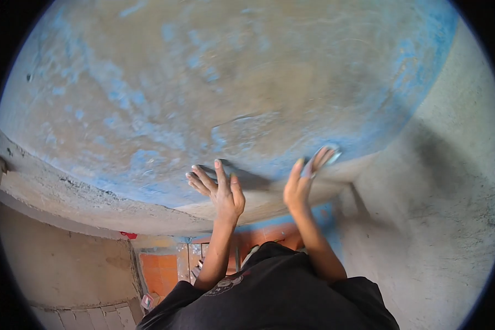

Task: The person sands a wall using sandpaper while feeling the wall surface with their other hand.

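Black shirt (291, 291) close below, two hands raised to a blue-patched wall (258, 82)

The right hand (298, 192) was grasping a pale sheet (336, 157), thin and perhaps folded, between thumb and fingers. It was near the lower edge of the wall, toward the lower right corner; blur hid what the sheet was made of and whether all of it lay against the surface. The left hand (221, 193) was released, its fingers spread and grasping nothing, by the same lower edge, nearer the middle; whether the fingertips touched could not be told.

Handling the sheet well seemed to call for fingers laid flat behind it, light and even pressure, and short overlapping strokes, with care at the lower edge, where knuckles could catch on the ledge (137, 215). The left hand would serve best as a steady brace, clear of the sheet's path.

The wall spread above both hands, dull grey-brown across its middle, with bright blue in flecks and smears, thickest along the right and lower edges. A few fine lines marked it above the left hand. At its right edge it met a grey plaster wall (440, 192), plain and free of blue
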### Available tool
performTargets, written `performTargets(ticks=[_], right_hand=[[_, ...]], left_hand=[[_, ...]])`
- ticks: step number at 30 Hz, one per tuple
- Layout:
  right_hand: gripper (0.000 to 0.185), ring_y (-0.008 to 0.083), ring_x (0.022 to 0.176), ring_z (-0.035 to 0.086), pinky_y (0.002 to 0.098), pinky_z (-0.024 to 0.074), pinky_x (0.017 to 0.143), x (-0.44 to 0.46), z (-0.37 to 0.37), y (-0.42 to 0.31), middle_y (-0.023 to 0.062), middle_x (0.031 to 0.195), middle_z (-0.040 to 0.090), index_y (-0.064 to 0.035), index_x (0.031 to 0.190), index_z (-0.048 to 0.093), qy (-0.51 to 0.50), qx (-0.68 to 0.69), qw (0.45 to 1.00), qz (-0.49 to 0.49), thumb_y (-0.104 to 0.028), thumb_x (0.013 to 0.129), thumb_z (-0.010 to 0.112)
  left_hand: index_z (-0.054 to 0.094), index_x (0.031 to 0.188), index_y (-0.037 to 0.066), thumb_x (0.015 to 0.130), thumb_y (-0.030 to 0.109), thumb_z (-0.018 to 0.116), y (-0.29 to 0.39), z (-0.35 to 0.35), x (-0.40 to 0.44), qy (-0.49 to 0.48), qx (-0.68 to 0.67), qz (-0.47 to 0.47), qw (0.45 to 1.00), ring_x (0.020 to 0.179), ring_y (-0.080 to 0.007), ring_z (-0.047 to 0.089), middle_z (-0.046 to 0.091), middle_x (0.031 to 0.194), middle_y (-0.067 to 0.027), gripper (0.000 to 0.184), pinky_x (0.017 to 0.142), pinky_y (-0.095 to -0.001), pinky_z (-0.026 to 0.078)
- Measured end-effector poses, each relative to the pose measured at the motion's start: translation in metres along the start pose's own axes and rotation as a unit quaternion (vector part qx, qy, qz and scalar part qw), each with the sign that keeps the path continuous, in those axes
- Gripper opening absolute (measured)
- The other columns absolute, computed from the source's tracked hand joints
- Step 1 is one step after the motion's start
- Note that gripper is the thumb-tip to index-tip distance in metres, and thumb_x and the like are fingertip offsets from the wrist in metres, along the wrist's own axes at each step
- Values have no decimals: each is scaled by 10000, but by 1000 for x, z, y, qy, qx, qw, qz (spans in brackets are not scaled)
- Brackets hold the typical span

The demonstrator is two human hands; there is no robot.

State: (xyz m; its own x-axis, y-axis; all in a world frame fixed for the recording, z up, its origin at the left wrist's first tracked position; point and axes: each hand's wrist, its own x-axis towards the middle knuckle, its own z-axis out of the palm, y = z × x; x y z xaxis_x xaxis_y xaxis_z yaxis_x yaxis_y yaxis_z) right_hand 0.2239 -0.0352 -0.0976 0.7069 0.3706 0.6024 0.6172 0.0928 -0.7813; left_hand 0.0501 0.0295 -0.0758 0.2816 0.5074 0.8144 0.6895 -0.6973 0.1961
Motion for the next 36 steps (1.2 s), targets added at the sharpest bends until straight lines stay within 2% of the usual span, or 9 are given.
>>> performTargets(ticks=[4, 5, 9, 12, 17, 23, 29, 34, 36], right_hand=[[708, 459, 1478, -49, 545, 33, 1188, -21, 25, -24, 331, 1580, -54, 99, 1518, 67, 13, -9, 999, -41, -309, 1038, 389], [710, 455, 1479, -54, 544, 33, 1188, 1, 19, -32, 328, 1581, -63, 94, 1521, 63, 35, 6, 999, -29, -315, 1039, 386], [713, 435, 1483, -68, 544, 39, 1190, 35, 22, -82, 321, 1581, -82, 77, 1528, 51, 90, 74, 993, 2, -328, 1044, 381], [712, 450, 1479, -65, 559, 42, 1185, -31, 80, -88, 320, 1585, -56, 77, 1529, 59, 74, 50, 996, 13, -315, 1036, 392], [701, 515, 1461, 16, 595, 66, 1163, -145, 130, -121, 326, 1586, 14, 55, 1538, 93, -76, -54, 992, -90, -275, 1016, 424], [663, 514, 1460, 56, 615, 82, 1152, -43, 96, -150, 339, 1576, 53, 11, 1540, 185, 61, 24, 995, -78, -259, 1000, 460], [662, 541, 1437, 121, 608, 134, 1148, -136, 141, -136, 353, 1559, 115, 7, 1533, 219, -6, -99, 991, -95, -267, 991, 485], [662, 562, 1409, 182, 613, 156, 1141, -63, 108, -160, 368, 1534, 181, -9, 1529, 252, 40, -108, 982, -150, -265, 976, 511], [659, 560, 1405, 197, 614, 161, 1139, -70, 109, -162, 366, 1533, 190, -10, 1525, 267, 46, -116, 981, -147, -269, 973, 516]], left_hand=[[334, 1535, 127, 980, 252, 498, -43, -23, 1, 21, -13, 6, 1000, 1458, -496, -140, -16, 1601, -300, 592, 1121, -618, -104], [244, 1559, 92, 999, 224, 425, -55, -33, 2, 10, 9, 25, 1000, 1458, -479, -173, -54, 1591, -320, 603, 1105, -631, -118], [253, 1554, 75, 996, 220, 430, -107, -57, -2, 30, 28, 63, 997, 1469, -456, -158, -40, 1594, -316, 603, 1115, -599, -137], [382, 1516, 141, 958, 243, 546, -133, -65, -13, 39, -18, 33, 999, 1470, -470, -135, 10, 1611, -276, 591, 1124, -611, -112], [378, 1513, 119, 970, 280, 523, -162, -76, -23, -14, 36, 91, 995, 1451, -502, -162, -41, 1602, -297, 585, 1109, -630, -120], [399, 1507, 159, 997, 346, 494, -169, -84, -30, -80, 22, 92, 992, 1423, -548, -185, -56, 1605, -281, 552, 1081, -674, -127], [396, 1510, 166, 1007, 363, 469, -165, -83, -28, -89, 1, 90, 992, 1404, -565, -213, -67, 1602, -287, 545, 1050, -706, -145], [397, 1509, 165, 1010, 367, 454, -165, -93, -28, -128, -16, 87, 988, 1388, -581, -233, -82, 1595, -300, 541, 1038, -714, -153], [449, 1481, 206, 995, 370, 485, -163, -95, -29, -136, -45, 64, 988, 1403, -553, -234, -96, 1610, -254, 515, 1034, -694, -192]])
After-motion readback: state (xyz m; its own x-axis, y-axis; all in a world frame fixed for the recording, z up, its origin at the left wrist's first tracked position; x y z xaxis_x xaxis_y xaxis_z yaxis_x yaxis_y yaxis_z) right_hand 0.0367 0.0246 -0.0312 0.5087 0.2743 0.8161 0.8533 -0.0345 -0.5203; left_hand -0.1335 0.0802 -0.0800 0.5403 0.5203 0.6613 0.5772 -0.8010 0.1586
